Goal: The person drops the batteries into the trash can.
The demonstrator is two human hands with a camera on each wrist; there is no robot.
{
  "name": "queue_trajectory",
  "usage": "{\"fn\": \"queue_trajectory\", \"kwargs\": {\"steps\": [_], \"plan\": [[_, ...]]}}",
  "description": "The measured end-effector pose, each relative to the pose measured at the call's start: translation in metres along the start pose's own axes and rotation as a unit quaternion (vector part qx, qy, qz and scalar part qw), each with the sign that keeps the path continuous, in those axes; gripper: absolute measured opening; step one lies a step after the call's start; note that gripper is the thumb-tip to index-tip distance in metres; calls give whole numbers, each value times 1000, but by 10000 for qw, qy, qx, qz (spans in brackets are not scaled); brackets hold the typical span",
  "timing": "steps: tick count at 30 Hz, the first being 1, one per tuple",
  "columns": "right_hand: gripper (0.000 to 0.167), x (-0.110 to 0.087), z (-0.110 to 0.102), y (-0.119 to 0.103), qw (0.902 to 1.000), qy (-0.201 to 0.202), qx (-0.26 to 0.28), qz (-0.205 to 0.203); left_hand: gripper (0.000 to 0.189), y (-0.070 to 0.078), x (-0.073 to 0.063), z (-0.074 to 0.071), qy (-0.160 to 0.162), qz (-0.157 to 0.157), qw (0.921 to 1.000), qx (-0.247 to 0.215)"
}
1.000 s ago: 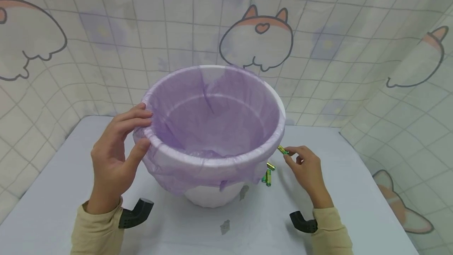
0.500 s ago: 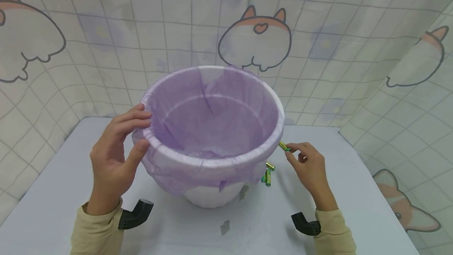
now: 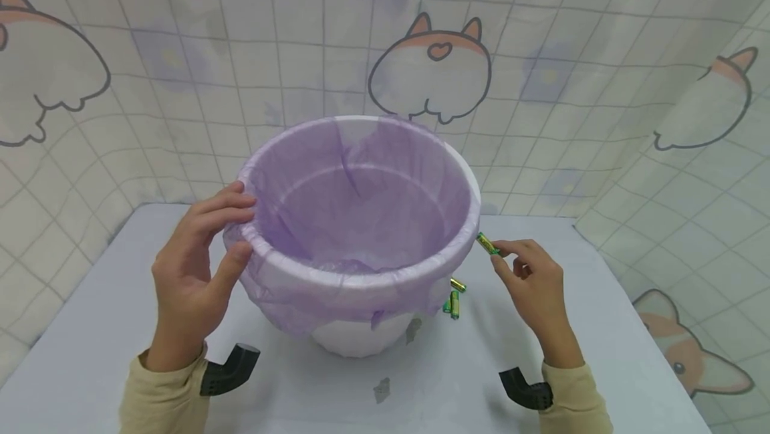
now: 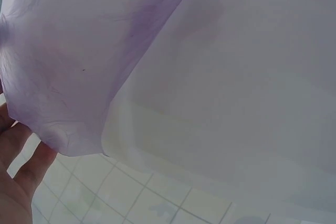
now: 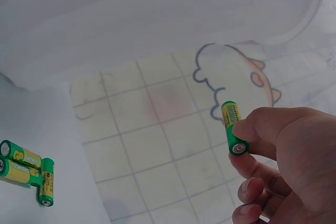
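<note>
A white trash bin [image 3: 361, 340], lined with a purple trash bag [image 3: 373, 220] folded over its rim, stands on the table. My left hand [image 3: 195, 267] grips the bin's left rim through the bag, fingertips over the top edge and thumb lower on the near side. To the right of the bin, thumb and fingers of my right hand [image 3: 532, 280] pinch a green and yellow battery [image 5: 233, 128] at rim height. On the table below it, several more such batteries lie close together, one battery [image 5: 46, 183] crosswise to the others; the bin partly hides them in the head view.
The light table [image 3: 313, 400] has grey worn patches [image 3: 381, 390] in front of the bin. A tile-patterned sheet [image 3: 301, 53] with cartoon corgis hangs behind and along both sides. A black wrist camera [image 3: 230, 370] juts from the left cuff, another from the right.
My right hand has moved a little right and up with the battery, which now shows more fully beside the rim. My left hand keeps its place on the bin.
</note>
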State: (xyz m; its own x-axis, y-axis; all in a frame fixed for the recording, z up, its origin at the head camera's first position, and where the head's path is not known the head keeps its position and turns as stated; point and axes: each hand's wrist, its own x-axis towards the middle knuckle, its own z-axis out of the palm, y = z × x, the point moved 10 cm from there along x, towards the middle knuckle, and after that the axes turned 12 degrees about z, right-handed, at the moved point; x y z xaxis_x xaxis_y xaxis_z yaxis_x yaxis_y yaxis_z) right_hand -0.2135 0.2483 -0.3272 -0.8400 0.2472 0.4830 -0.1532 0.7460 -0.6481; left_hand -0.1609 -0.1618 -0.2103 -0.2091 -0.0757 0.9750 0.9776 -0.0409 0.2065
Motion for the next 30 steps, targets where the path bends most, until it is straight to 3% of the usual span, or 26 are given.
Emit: {"fn": "queue_trajectory", "kwargs": {"steps": [18,30], "plan": [[23,-7,-41,-42,9971,503,348,-461,28,0,2,0,32,-13,10000,3],[26,-6,-53,-60,9941,622,621,-639,29,0,0,0,18,-32,10000,20]]}}
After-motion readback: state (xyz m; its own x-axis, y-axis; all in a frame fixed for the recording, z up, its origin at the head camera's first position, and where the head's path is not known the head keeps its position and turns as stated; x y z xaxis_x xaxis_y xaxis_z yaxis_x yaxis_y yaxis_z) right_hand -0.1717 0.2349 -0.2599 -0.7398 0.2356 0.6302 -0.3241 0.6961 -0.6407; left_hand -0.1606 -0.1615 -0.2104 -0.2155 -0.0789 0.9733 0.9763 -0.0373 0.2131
